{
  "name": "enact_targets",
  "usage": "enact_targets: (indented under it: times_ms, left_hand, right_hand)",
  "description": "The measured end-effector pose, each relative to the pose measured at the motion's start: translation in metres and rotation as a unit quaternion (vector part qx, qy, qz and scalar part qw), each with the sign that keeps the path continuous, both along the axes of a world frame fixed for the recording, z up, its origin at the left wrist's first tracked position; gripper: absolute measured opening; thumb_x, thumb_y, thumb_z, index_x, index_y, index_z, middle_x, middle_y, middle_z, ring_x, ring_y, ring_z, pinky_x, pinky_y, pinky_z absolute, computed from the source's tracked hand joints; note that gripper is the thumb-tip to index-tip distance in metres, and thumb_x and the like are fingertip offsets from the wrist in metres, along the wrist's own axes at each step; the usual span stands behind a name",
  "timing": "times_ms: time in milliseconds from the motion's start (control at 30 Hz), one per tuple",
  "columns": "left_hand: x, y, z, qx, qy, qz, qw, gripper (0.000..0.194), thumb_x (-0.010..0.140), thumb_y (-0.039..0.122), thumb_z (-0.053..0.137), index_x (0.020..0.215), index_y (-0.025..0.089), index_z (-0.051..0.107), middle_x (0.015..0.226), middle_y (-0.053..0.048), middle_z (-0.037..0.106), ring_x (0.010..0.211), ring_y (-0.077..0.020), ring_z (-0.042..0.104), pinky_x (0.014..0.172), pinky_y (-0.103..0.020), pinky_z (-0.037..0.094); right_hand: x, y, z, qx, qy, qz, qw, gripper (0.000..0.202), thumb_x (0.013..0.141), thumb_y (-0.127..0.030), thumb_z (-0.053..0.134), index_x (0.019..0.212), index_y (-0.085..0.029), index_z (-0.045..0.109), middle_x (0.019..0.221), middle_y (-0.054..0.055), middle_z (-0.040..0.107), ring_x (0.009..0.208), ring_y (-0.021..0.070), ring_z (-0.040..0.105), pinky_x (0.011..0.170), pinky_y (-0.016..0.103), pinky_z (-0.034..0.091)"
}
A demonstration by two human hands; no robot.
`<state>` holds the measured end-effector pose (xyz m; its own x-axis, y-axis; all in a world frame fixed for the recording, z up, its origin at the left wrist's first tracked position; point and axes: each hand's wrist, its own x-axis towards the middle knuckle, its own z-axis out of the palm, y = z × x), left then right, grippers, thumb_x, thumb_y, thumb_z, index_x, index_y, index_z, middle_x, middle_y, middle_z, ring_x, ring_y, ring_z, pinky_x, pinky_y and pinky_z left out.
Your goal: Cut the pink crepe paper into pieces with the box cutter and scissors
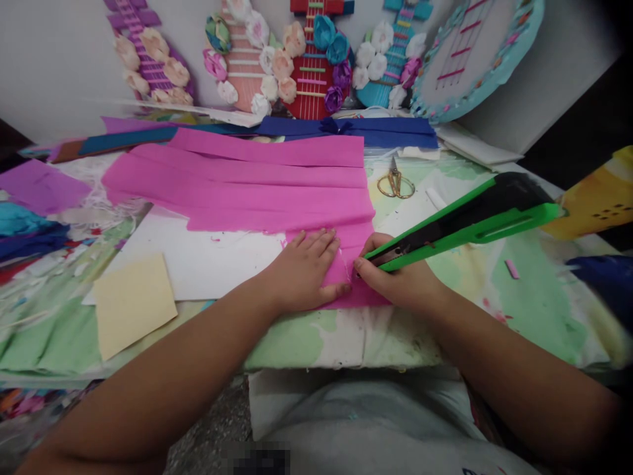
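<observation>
Pink crepe paper (277, 178) spreads over the table in wide folds, and a narrower part of it reaches toward the front edge. My left hand (309, 267) lies flat on that front part, fingers stretched out. Close to its right, my right hand (400, 277) grips a green and black utility knife (445, 227). The knife's front end points down at the pink paper, and my fingers hide its tip. A pale, ragged line marks the paper between my two hands. Under the paper on the left lies a white board (198, 264).
Small gold-handled scissors (394, 181) lie beyond the knife. A cream paper square (134, 305) is at left, near purple paper (42, 187) and scraps. Flower-trimmed, guitar-like crafts (316, 66) lean on the wall behind folded blue paper (390, 132). A pink stick (512, 268) lies at right.
</observation>
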<state>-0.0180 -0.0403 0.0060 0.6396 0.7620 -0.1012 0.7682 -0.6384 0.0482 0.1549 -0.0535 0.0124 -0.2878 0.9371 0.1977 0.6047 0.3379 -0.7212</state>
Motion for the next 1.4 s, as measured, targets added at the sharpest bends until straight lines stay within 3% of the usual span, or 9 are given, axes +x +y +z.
enact_targets:
  times_ms: [600, 800, 1100, 1400]
  left_hand:
    - [-0.001, 0.0004, -0.0044, 0.021, -0.011, -0.006, 1.0, 0.074, 0.08, 0.057, 0.022, 0.132, 0.005, 0.023, 0.138, -0.016, 0.021, 0.126, -0.0261, 0.019, 0.102, -0.041, 0.011]
    - [-0.0014, 0.0, -0.0023, 0.005, 0.006, -0.007, 1.0, 0.084, 0.075, 0.065, 0.025, 0.133, 0.005, 0.019, 0.139, -0.017, 0.015, 0.127, -0.0281, 0.013, 0.102, -0.041, 0.01]
    - [0.0009, -0.0007, -0.0007, -0.008, 0.018, 0.004, 1.0, 0.085, 0.074, 0.065, 0.026, 0.133, 0.005, 0.018, 0.14, -0.016, 0.012, 0.128, -0.0278, 0.011, 0.102, -0.041, 0.008]
    - [0.0001, -0.0005, -0.0032, 0.01, 0.009, 0.002, 1.0, 0.082, 0.075, 0.062, 0.025, 0.132, 0.004, 0.02, 0.139, -0.017, 0.015, 0.127, -0.0282, 0.014, 0.102, -0.041, 0.008]
  right_hand:
    - [-0.0056, 0.0004, -0.0018, -0.004, -0.026, 0.034, 0.999, 0.014, 0.069, -0.026, 0.049, 0.06, -0.019, 0.04, 0.051, -0.004, 0.044, 0.048, 0.0082, 0.041, 0.048, 0.023, 0.032]
    - [-0.0028, 0.0013, -0.0006, -0.009, 0.024, 0.03, 0.999, 0.015, 0.071, -0.027, 0.049, 0.061, -0.019, 0.042, 0.053, -0.004, 0.045, 0.051, 0.0087, 0.045, 0.052, 0.023, 0.036]
    - [-0.0009, 0.0006, -0.0002, 0.003, 0.024, 0.045, 0.999, 0.017, 0.073, -0.029, 0.047, 0.06, -0.019, 0.042, 0.052, -0.004, 0.043, 0.05, 0.0084, 0.043, 0.051, 0.023, 0.035]
    - [-0.005, -0.002, -0.0016, 0.016, -0.038, 0.058, 0.997, 0.013, 0.07, -0.026, 0.047, 0.062, -0.019, 0.039, 0.049, -0.005, 0.041, 0.048, 0.0087, 0.04, 0.048, 0.023, 0.031]
